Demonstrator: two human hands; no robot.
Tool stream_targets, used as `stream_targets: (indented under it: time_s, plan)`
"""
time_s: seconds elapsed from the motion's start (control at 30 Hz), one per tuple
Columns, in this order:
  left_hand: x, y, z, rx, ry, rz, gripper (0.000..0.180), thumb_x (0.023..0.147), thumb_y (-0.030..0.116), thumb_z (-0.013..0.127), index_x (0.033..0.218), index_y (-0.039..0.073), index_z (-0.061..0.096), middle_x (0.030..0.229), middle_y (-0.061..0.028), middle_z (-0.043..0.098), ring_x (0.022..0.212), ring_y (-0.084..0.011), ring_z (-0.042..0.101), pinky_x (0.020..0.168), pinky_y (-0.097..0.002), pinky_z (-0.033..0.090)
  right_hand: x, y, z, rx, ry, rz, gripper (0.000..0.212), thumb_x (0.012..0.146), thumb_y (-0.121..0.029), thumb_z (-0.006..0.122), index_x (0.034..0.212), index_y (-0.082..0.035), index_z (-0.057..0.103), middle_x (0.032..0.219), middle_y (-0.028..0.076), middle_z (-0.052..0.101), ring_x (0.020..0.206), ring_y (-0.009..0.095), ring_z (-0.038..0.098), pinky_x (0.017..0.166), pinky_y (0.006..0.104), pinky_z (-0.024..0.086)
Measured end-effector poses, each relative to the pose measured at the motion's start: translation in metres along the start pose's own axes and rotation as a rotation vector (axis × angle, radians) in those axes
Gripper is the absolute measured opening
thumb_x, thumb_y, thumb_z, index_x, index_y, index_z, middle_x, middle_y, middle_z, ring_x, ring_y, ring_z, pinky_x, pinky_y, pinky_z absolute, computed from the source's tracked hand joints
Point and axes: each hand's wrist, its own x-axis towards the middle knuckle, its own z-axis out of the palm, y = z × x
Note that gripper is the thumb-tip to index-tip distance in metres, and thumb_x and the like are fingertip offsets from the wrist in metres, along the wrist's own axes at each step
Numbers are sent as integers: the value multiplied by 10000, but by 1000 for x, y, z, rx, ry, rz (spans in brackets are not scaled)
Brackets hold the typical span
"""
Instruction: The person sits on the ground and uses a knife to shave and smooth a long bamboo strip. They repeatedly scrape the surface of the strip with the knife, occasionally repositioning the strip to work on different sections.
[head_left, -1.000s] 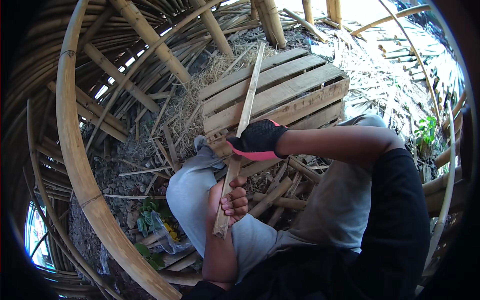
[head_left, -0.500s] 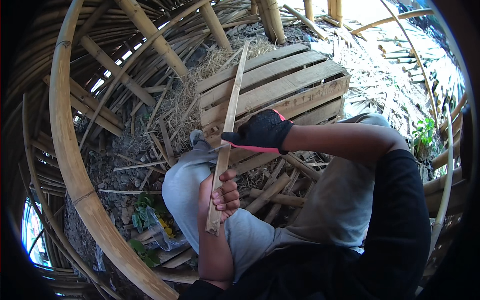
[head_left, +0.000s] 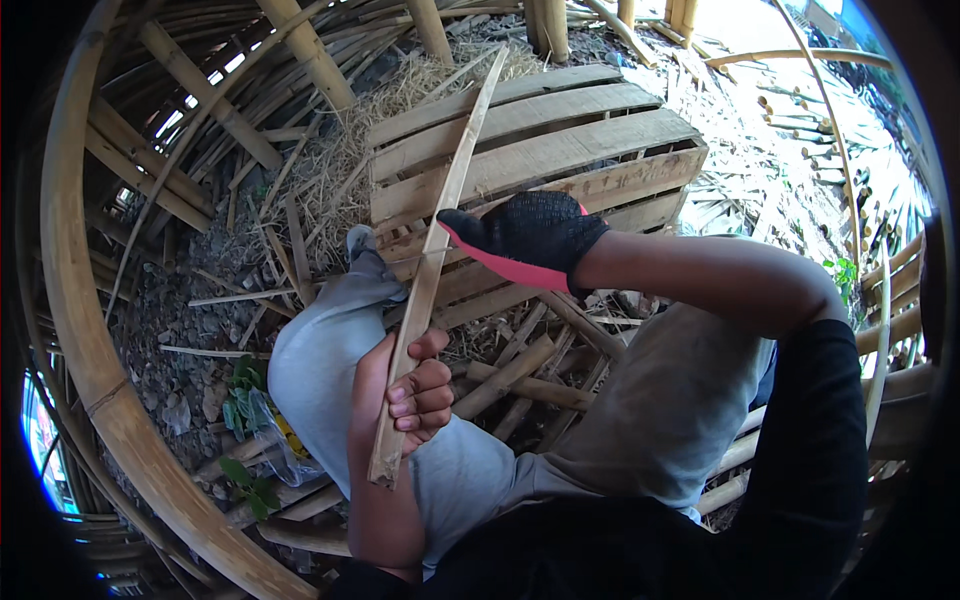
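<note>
Item: one wooden strip (head_left: 426,280), long, narrow, pale, held aslant in front of the body between the person's legs. Far end over the crate, tip projecting past the crate's far edge in view; near end, squared and rough, in front of the left forearm.

Left hand (head_left: 418,392): bare, closed about the strip near its lower end, fingers wrapped over its right edge. A short stub juts below the grip.

Right hand (head_left: 525,242): black glove with pink side, thumb laid at the strip's edge above the left hand. Fingers look curled; palm hidden, so whether it grips anything cannot be told. A thin grey line crosses the strip just below the thumb, too fine to identify. Between the hands, a bare length of strip.

Crate (head_left: 600,140): slatted wood, beyond the hands, its top an open surface under the strip's upper half.

Side limits: left leg (head_left: 310,360) and right leg (head_left: 650,420), grey trousers, knees apart. Between them, bamboo pieces (head_left: 505,375) on the ground.

Left margin: thick bamboo pole (head_left: 85,330), bent by the lens, well apart from the left hand; clear plastic bag (head_left: 287,455) between pole and left leg.

Far side: straw (head_left: 340,170) along the crate's left edge.
</note>
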Motion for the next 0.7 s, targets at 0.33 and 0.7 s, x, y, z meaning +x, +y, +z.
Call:
stream_targets:
  time_s: [0.33,0.7]
  plan:
    - [29,47,20,160,138,-70,331,1082,372,265,856,179,412,443,52,356,323,-45,284,300,-188,265,7,41,-30,-33,-46,-62,546,1022,-264,430,1553,-266,304,687,170,616,596,336,654,501,449,500]
    - [62,90,-23,306,167,-137,398,1077,482,267,864,182,416,446,60,337,342,-50,267,325,-200,226,29,60,-33,26,-12,-40,404,1031,-478,425,1341,-297,610,792,139,720,657,304,706,570,412,553]
